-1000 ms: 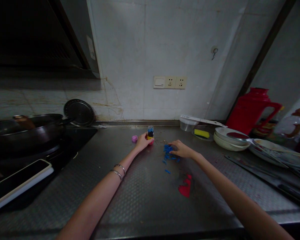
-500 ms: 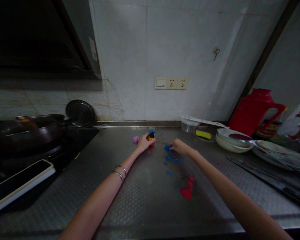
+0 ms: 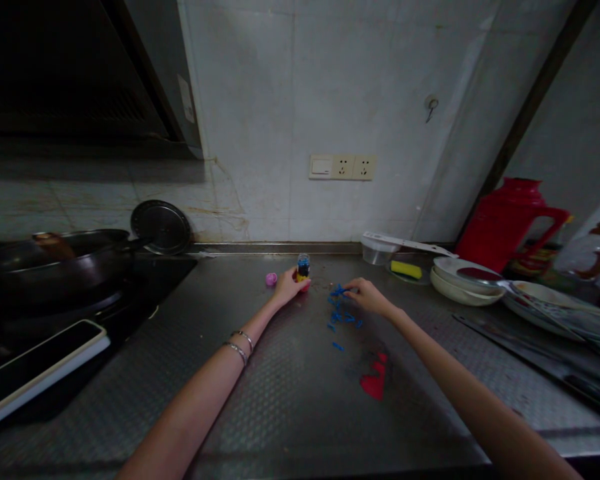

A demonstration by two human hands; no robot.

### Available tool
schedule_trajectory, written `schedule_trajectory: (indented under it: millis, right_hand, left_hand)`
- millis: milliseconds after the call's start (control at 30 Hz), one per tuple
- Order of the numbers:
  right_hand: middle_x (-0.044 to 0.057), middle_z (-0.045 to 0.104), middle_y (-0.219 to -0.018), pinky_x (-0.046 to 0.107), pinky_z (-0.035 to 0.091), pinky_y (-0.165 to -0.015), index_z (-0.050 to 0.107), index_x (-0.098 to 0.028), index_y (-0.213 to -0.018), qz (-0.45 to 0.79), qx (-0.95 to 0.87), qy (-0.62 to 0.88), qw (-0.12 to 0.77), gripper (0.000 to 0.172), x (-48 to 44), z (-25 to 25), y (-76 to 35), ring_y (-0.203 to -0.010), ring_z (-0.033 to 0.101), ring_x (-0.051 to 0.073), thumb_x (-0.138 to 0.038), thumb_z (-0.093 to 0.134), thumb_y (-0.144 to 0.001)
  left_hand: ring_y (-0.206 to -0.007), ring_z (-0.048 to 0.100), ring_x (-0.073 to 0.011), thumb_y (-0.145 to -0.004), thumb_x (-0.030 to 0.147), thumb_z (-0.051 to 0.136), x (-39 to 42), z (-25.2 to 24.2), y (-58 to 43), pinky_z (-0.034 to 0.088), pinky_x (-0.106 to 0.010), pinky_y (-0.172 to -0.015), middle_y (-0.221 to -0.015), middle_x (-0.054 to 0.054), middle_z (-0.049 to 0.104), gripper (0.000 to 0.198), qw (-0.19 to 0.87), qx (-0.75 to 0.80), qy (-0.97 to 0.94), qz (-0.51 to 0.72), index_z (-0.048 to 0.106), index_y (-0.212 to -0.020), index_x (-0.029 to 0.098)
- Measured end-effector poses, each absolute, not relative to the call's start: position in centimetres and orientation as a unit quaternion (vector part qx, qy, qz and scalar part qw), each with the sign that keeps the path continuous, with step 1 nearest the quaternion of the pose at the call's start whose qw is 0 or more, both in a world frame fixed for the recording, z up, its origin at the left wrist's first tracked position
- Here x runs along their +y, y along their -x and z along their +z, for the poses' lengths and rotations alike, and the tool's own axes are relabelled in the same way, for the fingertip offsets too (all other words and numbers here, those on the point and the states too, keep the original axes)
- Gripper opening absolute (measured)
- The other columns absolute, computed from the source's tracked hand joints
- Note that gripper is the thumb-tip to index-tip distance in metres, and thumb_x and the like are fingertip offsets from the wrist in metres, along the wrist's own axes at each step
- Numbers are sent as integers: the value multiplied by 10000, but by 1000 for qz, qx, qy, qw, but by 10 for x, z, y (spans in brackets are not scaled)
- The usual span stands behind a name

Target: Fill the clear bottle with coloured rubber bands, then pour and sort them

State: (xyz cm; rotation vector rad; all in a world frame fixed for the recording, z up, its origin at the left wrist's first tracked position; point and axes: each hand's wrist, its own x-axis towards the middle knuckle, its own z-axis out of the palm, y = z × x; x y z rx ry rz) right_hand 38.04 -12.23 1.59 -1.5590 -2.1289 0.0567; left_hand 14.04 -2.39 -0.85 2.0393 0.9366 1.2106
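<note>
Both forearms stretch from the bottom of the frame across the bare lower middle of the steel surface (image 3: 280,400), passing a flat red piece (image 3: 375,381) that lies right of centre. At centre, the right hand (image 3: 367,295) lies palm down with its fingertips bent onto the scattered blue pieces (image 3: 341,308); whether it grips one cannot be told. Just left, the left hand (image 3: 286,288) is clasped around the foot of an upright small bottle (image 3: 303,266) holding blue bits, a pink cap (image 3: 271,279) beside it, a pan (image 3: 55,267) bounding the left and stacked bowls (image 3: 463,277) the right.
</note>
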Motion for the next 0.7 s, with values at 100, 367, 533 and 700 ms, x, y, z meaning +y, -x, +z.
schedule_trajectory:
  millis: [100, 367, 533, 700]
  right_hand:
    - [69, 678, -911, 317, 441, -786, 691, -187, -889, 25, -771, 579, 264, 218, -125, 21, -383, -870, 590, 211, -254, 529, -760]
    - [57, 672, -889, 291, 454, -713, 683, -190, -919, 13, -771, 558, 305, 241, -115, 42, -381, -794, 588, 182, -299, 534, -766]
    - [52, 676, -924, 279, 454, -716, 682, -195, -926, 4, -781, 534, 325, 228, -102, 72, -362, -843, 591, 184, -284, 542, -771]
    - [57, 685, -918, 279, 453, -748, 688, -168, -908, 2, -799, 502, 331, 206, -80, 104, -333, -846, 603, 180, -230, 558, -761]
  left_hand:
    - [-791, 597, -166, -662, 320, 653, -24, -8, -141, 460, -283, -744, -911, -73, 656, 371, 292, 350, -765, 456, 607, -977, 130]
    - [-812, 595, -163, -655, 282, 652, -25, -8, -142, 458, -278, -751, -923, -62, 656, 360, 301, 354, -756, 461, 606, -981, 137]
    - [-789, 591, -158, -656, 281, 649, -23, -11, -142, 458, -267, -730, -902, -57, 654, 362, 294, 353, -758, 464, 603, -984, 136]
    - [-769, 584, -147, -672, 310, 634, -23, -13, -141, 452, -254, -709, -890, -50, 649, 356, 282, 346, -766, 461, 602, -985, 143]
